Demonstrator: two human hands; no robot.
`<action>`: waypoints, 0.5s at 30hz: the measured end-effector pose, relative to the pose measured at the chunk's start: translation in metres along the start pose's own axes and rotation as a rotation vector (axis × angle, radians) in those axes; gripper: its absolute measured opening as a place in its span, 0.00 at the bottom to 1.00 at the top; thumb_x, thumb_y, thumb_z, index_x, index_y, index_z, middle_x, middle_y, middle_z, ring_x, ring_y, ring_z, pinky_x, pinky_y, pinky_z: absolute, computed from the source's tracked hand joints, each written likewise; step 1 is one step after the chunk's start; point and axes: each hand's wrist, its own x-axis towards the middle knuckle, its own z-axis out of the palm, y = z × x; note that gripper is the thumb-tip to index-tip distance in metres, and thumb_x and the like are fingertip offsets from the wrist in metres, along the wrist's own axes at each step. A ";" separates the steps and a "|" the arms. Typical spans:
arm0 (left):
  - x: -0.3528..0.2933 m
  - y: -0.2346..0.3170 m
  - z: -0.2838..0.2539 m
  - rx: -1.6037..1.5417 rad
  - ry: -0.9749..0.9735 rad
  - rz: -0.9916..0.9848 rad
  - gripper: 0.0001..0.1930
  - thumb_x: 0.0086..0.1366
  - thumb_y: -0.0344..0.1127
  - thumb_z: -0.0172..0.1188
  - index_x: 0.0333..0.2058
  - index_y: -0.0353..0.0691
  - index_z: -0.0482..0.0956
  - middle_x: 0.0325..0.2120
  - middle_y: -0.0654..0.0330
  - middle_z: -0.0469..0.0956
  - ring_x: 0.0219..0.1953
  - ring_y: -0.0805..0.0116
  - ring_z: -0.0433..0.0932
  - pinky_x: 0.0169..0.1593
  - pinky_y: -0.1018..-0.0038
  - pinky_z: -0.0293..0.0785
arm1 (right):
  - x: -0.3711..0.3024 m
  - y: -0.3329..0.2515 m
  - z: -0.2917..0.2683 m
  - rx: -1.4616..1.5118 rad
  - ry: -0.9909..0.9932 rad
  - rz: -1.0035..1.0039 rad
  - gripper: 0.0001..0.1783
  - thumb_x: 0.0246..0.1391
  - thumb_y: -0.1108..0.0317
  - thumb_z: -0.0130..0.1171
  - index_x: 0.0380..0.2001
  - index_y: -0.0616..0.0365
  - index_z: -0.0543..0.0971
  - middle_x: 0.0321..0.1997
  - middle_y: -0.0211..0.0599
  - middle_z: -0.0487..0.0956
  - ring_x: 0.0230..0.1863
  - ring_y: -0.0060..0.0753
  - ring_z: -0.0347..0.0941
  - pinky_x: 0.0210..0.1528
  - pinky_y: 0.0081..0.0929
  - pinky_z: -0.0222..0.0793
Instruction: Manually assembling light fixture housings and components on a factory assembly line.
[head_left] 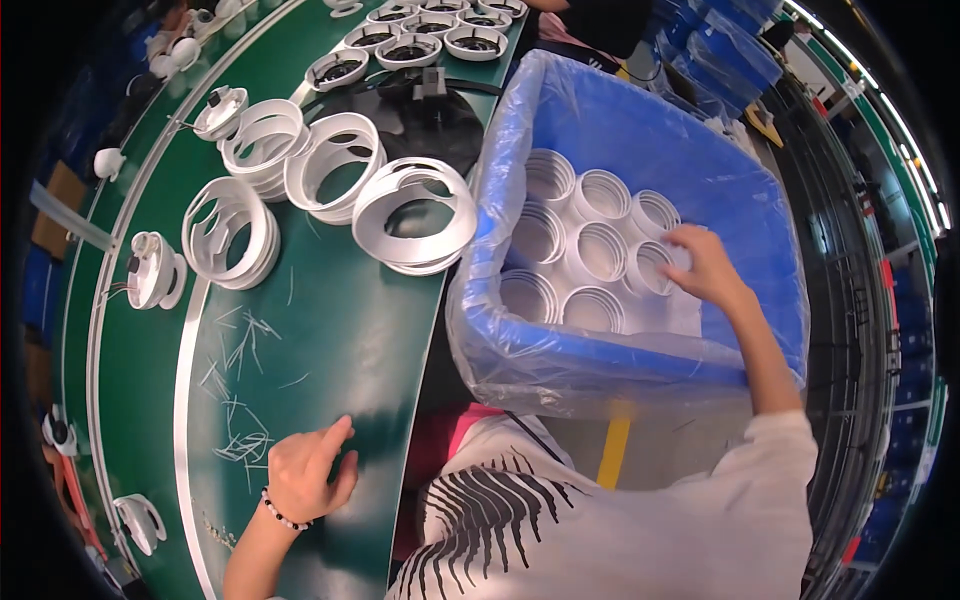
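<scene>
My right hand [706, 268] reaches into a blue bin [690, 140] lined with clear plastic. Its thumb and fingers are apart at the rim of a white ring-shaped part [637, 268]; whether they touch it is hard to tell. Several more such white rings [601, 250] stand close together in rows on a pale sheet in the bin. Over the green table [330, 380], my left hand [308, 468] is empty, index finger stretched and thumb apart. Farther along the table stand several stacks of white ring housings [415, 225] with cut-out openings.
Thin white strips [243, 350] lie scattered on the table left of centre. A black round fixture [430, 120] sits behind the ring housings, with several white rings with black centres [410, 50] beyond. White lamp-like parts [152, 270] stand at the left. More blue bins [720, 60] are stacked far right.
</scene>
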 end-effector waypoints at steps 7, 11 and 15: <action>0.011 0.005 -0.004 0.013 -0.035 -0.048 0.26 0.39 0.24 0.57 0.43 0.32 0.67 0.24 0.59 0.76 0.16 0.68 0.72 0.20 0.77 0.67 | 0.008 0.106 0.147 -0.279 -0.656 0.041 0.38 0.24 0.45 0.67 0.36 0.66 0.74 0.38 0.53 0.74 0.41 0.46 0.71 0.45 0.32 0.65; -0.004 -0.004 -0.009 0.033 -0.039 -0.181 0.27 0.39 0.23 0.57 0.44 0.33 0.66 0.25 0.59 0.76 0.19 0.68 0.73 0.22 0.76 0.69 | 0.000 0.108 0.182 -0.235 -0.535 0.237 0.18 0.30 0.63 0.58 0.26 0.64 0.76 0.31 0.54 0.75 0.37 0.51 0.71 0.41 0.37 0.67; -0.002 -0.009 -0.004 -0.013 -0.015 -0.188 0.26 0.42 0.24 0.58 0.44 0.33 0.66 0.24 0.58 0.76 0.19 0.66 0.73 0.22 0.74 0.69 | 0.018 0.131 0.169 -0.186 -0.771 -0.042 0.18 0.27 0.63 0.58 0.25 0.63 0.76 0.30 0.52 0.75 0.34 0.50 0.72 0.40 0.36 0.68</action>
